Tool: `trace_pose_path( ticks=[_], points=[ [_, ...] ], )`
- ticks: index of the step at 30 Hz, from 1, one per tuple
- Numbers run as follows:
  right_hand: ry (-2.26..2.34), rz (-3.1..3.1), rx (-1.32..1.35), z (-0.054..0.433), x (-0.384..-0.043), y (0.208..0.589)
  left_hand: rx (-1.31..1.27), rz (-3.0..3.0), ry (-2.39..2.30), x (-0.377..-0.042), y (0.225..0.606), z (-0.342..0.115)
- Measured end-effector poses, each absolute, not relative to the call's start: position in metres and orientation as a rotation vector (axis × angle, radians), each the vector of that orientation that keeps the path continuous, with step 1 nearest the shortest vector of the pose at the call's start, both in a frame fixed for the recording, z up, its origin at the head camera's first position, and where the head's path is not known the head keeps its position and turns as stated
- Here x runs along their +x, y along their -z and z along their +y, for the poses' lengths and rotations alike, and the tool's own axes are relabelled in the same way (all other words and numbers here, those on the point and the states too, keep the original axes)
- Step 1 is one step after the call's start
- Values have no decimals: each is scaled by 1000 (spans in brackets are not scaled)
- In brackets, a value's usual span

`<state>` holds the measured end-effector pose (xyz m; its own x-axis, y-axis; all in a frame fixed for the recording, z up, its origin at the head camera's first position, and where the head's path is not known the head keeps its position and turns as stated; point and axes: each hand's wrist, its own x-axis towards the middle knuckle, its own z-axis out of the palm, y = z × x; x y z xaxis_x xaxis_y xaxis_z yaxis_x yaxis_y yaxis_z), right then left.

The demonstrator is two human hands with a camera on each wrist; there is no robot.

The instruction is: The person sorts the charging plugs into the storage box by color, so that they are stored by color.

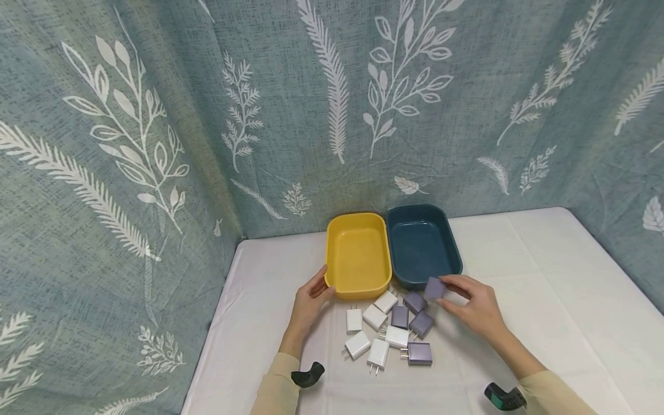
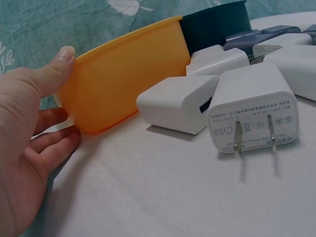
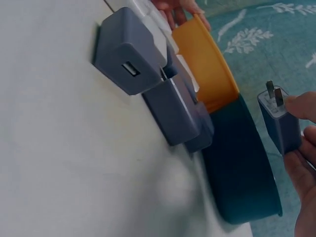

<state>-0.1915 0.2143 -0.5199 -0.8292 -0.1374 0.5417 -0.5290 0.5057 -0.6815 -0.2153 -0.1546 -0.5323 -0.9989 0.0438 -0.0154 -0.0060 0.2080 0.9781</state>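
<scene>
My right hand (image 1: 479,306) pinches a purple charger (image 1: 434,289) between thumb and fingers, just above the near edge of the dark blue bin (image 1: 456,256). In the right wrist view this held charger (image 3: 282,126) has its two metal prongs showing. At the near left corner of the yellow bin (image 1: 358,293), my left hand (image 1: 309,305) grips the wall, thumb on the front side and fingers round the left side. Several white chargers (image 1: 377,353) and several purple chargers (image 1: 419,353) lie loose on the table before the bins. Both bins show bare floors.
A white cloth covers the table (image 1: 529,276). The bins stand side by side near its back edge, against a blue-green curtain (image 1: 290,132) with white leaf prints. Each forearm wears a dark wrist device (image 1: 308,375).
</scene>
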Motion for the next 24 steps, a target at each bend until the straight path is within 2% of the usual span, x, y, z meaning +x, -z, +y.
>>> trace_pose_path(
  ticks=[9,16,24],
  points=[
    [-1290,-2310,546,214,-200,514,47,2402,-1968,-215,533,-154],
    [-1299,-2336,528,215,-207,511,20,2415,-1965,-227,559,-158],
    [-1450,-2330,489,214,-216,505,31,2445,-1984,-228,564,-157]
  ],
)
